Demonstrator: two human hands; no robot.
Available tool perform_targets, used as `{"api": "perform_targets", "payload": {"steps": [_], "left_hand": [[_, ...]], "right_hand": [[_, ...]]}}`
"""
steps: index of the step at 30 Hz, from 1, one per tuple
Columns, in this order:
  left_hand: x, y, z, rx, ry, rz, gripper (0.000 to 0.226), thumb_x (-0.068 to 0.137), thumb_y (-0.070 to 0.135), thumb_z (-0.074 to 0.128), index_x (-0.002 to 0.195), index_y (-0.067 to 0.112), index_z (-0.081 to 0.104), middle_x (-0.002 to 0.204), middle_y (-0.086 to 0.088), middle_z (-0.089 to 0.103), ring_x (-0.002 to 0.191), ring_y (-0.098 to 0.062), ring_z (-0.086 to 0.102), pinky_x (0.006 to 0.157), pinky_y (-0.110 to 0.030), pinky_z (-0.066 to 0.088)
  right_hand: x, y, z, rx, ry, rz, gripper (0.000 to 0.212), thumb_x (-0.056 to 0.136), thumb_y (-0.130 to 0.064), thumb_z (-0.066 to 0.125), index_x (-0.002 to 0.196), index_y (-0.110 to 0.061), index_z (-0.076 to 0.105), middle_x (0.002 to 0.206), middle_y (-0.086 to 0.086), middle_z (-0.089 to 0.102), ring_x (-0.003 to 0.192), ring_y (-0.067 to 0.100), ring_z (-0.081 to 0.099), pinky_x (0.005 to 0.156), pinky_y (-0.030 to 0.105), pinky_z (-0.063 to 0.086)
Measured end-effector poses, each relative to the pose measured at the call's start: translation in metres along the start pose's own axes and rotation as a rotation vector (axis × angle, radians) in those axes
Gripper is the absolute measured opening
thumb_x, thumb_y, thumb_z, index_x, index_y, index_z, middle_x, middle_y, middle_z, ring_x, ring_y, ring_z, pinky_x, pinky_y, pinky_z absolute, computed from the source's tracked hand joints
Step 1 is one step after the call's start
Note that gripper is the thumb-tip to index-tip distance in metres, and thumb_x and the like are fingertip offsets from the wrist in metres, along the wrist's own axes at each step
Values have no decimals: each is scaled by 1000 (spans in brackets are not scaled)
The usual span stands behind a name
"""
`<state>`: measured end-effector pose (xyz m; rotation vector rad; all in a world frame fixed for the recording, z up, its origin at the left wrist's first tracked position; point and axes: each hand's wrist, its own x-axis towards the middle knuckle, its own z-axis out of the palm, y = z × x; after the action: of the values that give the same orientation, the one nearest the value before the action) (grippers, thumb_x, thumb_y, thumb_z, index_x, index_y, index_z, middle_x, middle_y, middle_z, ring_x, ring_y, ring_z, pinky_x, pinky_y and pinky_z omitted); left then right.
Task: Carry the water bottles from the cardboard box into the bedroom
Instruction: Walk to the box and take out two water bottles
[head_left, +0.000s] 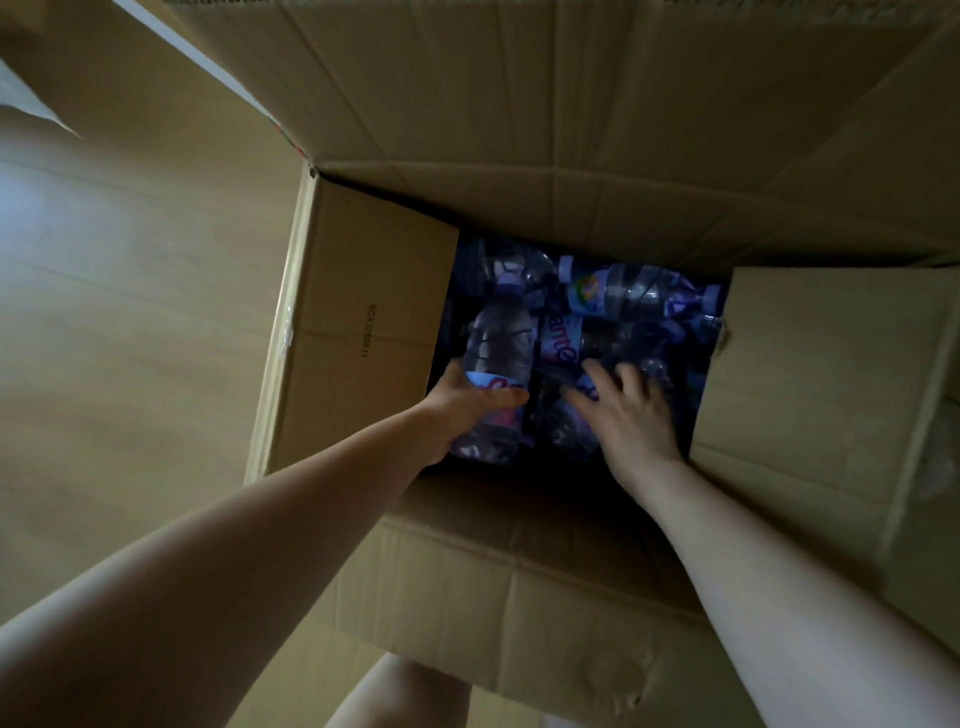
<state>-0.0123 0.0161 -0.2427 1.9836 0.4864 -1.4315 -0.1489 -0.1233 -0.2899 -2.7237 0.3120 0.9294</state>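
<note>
The person is leaning over the big cardboard box (363, 322), flaps folded outward, and reaching both bare arms down into its dim interior, where a jumble of clear water bottles (613, 312) is lying on their sides at the bottom. The left hand (457, 405) is wrapping around one bottle (498, 358) at the left side of the pile, thumb curling across its label and the other fingers going underneath, so it is gripping that one firmly. The right hand (628, 415) is spreading its fingers, relaxed and fairly straight, over the bottles just beside it, touching them from above but not yet closing on any; whether the fingertips are hooking an edge I cannot tell in this gloom. To do this well, I would judge the right hand should be settling on a single bottle's middle, near the label where the plastic is stiffer, rather than pawing at several. The thin walls will probably be giving under a hard squeeze and may be slippery, so a full wrap is the safer hold. Lifting straight up should be keeping forearms and bottles from snagging on the inward-leaning side flaps. The box is sitting on a pale wooden floor (130, 312).
</note>
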Motion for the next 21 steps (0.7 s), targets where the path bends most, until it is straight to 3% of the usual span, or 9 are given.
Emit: {"api": "perform_targets", "payload": {"steps": [3,7,10,12,14,18,21], "left_hand": [[8,-1,9,44,-34,20,82,71,28,84,135,16,35,118,-10,60,98,-26,65,82,-39,57],[15,-12,25,-4,-21,24,81,70,28,84,134,16,37,114,-9,61,94,-23,66,73,-33,57],[19,-23,36,-106,2,-19,82,68,29,85,134,15,38,116,-11,62,99,-27,65,85,-42,56],[19,-28,40,-170,10,-16,78,68,26,85,131,15,41,111,-10,64,94,-26,67,79,-39,57],[20,-30,39,-176,9,-14,75,68,25,85,129,16,42,109,-9,64,90,-24,68,72,-35,57],[22,-33,35,-158,16,-13,71,68,26,86,124,20,42,107,-6,64,90,-23,67,71,-33,56],[21,-34,32,-159,6,-9,71,68,25,85,125,20,42,108,-6,64,91,-23,67,76,-36,56]], "right_hand": [[-2,-5,17,68,-26,100,73,88,-5,60,149,-32,30,159,7,4,142,35,5,113,52,22],[-1,-28,27,564,392,504,61,79,14,53,134,-9,47,148,22,26,132,42,25,107,48,30],[3,-42,32,1013,525,923,59,80,15,52,136,-1,40,145,28,29,131,43,31,109,42,28],[12,-37,38,1353,431,1121,53,92,3,51,142,6,34,145,28,36,132,38,39,108,32,32],[18,-29,43,1554,242,1222,50,98,-9,49,146,-4,36,145,18,44,131,32,45,111,38,35],[28,-27,30,2079,-9,1063,43,91,-19,64,132,-12,55,132,12,60,120,29,57,104,45,46],[38,-27,27,2054,-26,1057,57,84,-36,74,133,-13,56,130,10,61,119,28,59,102,45,48]]}}
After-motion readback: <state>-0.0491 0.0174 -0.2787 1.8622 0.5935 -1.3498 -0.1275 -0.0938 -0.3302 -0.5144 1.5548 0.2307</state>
